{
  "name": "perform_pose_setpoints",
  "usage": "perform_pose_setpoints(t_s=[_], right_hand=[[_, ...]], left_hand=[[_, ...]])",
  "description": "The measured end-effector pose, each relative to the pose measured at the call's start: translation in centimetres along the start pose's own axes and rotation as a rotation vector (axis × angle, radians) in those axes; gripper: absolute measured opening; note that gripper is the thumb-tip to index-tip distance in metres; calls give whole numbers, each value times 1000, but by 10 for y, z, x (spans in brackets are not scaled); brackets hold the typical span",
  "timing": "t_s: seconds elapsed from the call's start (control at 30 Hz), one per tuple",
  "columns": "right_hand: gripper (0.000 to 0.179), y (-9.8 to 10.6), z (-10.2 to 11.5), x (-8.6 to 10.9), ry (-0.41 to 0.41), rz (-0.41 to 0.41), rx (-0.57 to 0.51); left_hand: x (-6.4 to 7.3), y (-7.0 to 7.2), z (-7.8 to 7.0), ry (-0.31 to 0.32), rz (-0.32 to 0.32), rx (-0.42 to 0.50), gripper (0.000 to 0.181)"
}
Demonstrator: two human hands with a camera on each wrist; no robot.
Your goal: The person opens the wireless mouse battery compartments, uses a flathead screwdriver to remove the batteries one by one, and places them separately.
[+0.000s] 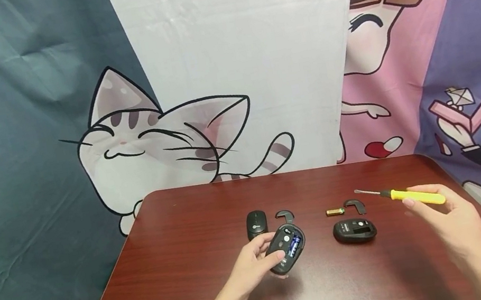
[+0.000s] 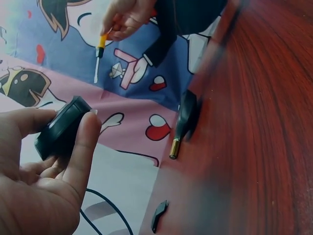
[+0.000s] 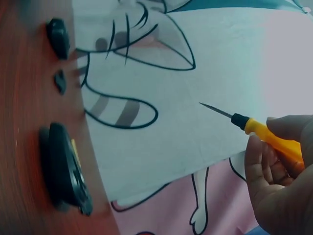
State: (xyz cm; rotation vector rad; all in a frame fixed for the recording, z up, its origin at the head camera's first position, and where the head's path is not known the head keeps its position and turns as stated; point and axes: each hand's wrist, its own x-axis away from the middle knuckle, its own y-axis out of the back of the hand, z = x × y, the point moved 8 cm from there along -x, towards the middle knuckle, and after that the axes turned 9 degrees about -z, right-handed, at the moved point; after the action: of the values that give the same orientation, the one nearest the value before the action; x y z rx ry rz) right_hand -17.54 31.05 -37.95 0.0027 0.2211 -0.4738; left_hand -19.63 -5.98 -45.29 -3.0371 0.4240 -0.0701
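The left hand (image 1: pixel 254 268) grips a black mouse (image 1: pixel 285 250) raised above the table (image 1: pixel 160 271), thumb on its underside and fingers round its edge; it is turned underside up, presumably to keep the bay and its blue battery (image 1: pixel 294 246) in sight. The right hand (image 1: pixel 458 219) grips a screwdriver (image 1: pixel 398 194) by its yellow handle, apparently to leave the shaft free; the tip touches nothing. A second mouse (image 1: pixel 354 231) lies underside up, bay exposed, with a loose battery (image 1: pixel 335 212) and a cover (image 1: pixel 354 206) just behind, seemingly grouped as one set. Another cover (image 1: pixel 285 215) lies beside an upright third mouse (image 1: pixel 256 222).
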Motion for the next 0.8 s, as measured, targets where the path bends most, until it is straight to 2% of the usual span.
perform_pose_setpoints(t_s=[0.17, 0.3, 0.4, 0.5, 0.7, 0.73, 0.8], right_hand=[[31, -14, 7, 10, -1, 101, -233], [31, -27, 16, 18, 14, 208, -406], [31, -35, 22, 24, 39, 253, -470], [27, -40, 26, 28, 74, 254, -403], [23, -46, 37, 37, 233, 161, 48], [23, -47, 40, 39, 260, 152, 92], [24, -51, 44, 42, 291, 160, 82]], left_hand=[[-1, 1, -5, -31, -27, -55, 49], [-3, 0, -8, -46, -34, -55, 46], [-6, -2, -8, -49, -33, -32, 44], [-7, -3, -9, -55, -29, -21, 43], [-9, -5, -12, -64, -31, -26, 43], [-9, -6, -13, -63, -31, -26, 43], [-9, -7, -14, -66, -26, -23, 44]])
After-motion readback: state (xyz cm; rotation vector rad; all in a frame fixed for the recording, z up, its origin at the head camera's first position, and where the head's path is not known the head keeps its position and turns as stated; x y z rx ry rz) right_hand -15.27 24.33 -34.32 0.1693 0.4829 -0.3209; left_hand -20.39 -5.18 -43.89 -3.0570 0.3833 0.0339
